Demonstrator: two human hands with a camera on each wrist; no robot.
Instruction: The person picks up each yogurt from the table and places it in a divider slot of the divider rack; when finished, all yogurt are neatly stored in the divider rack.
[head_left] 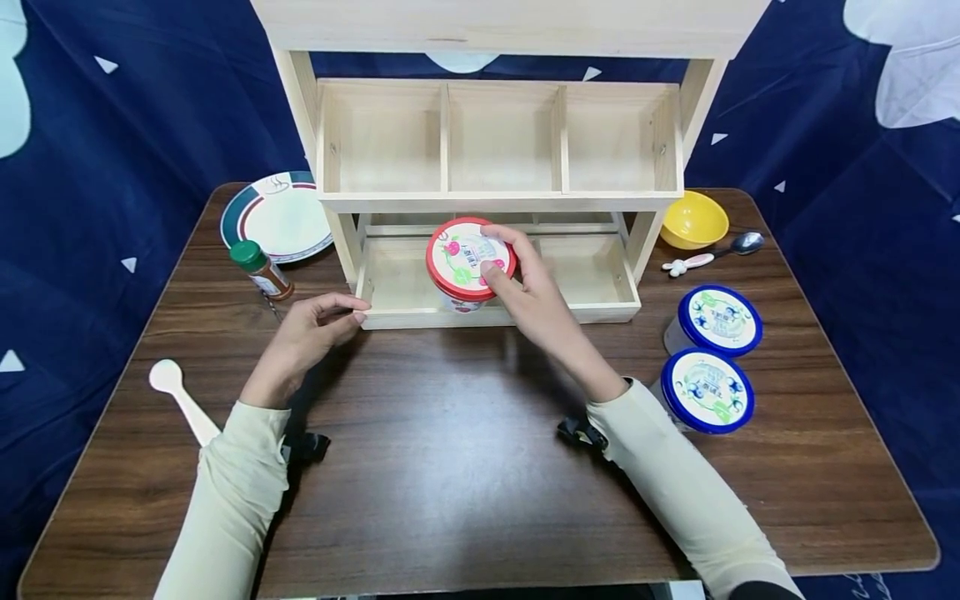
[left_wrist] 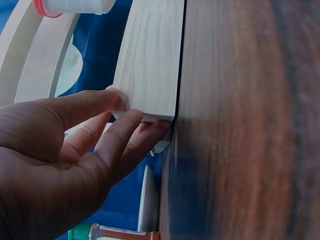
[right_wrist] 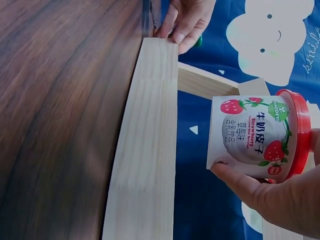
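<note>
My right hand (head_left: 531, 293) grips a white tub with a red lid and strawberry print (right_wrist: 250, 135). In the head view the tub is upright above the middle of the lower wooden drawer (head_left: 498, 317), which is pulled out. The tub hides part of the drawer's inside. My left hand (head_left: 311, 333) holds the drawer's left front corner, with thumb and fingertips against the wood (left_wrist: 147, 60). Above stands the upper wooden tray (head_left: 498, 202), split into three compartments with nothing seen in them.
Two blue-lidded tubs (head_left: 720, 319) stand at the right, below a yellow bowl (head_left: 693, 221) and a metal spoon with a rabbit handle (head_left: 712, 256). At the left are a plate (head_left: 288, 218), a green-capped spice jar (head_left: 261, 271) and a white spoon (head_left: 183, 400).
</note>
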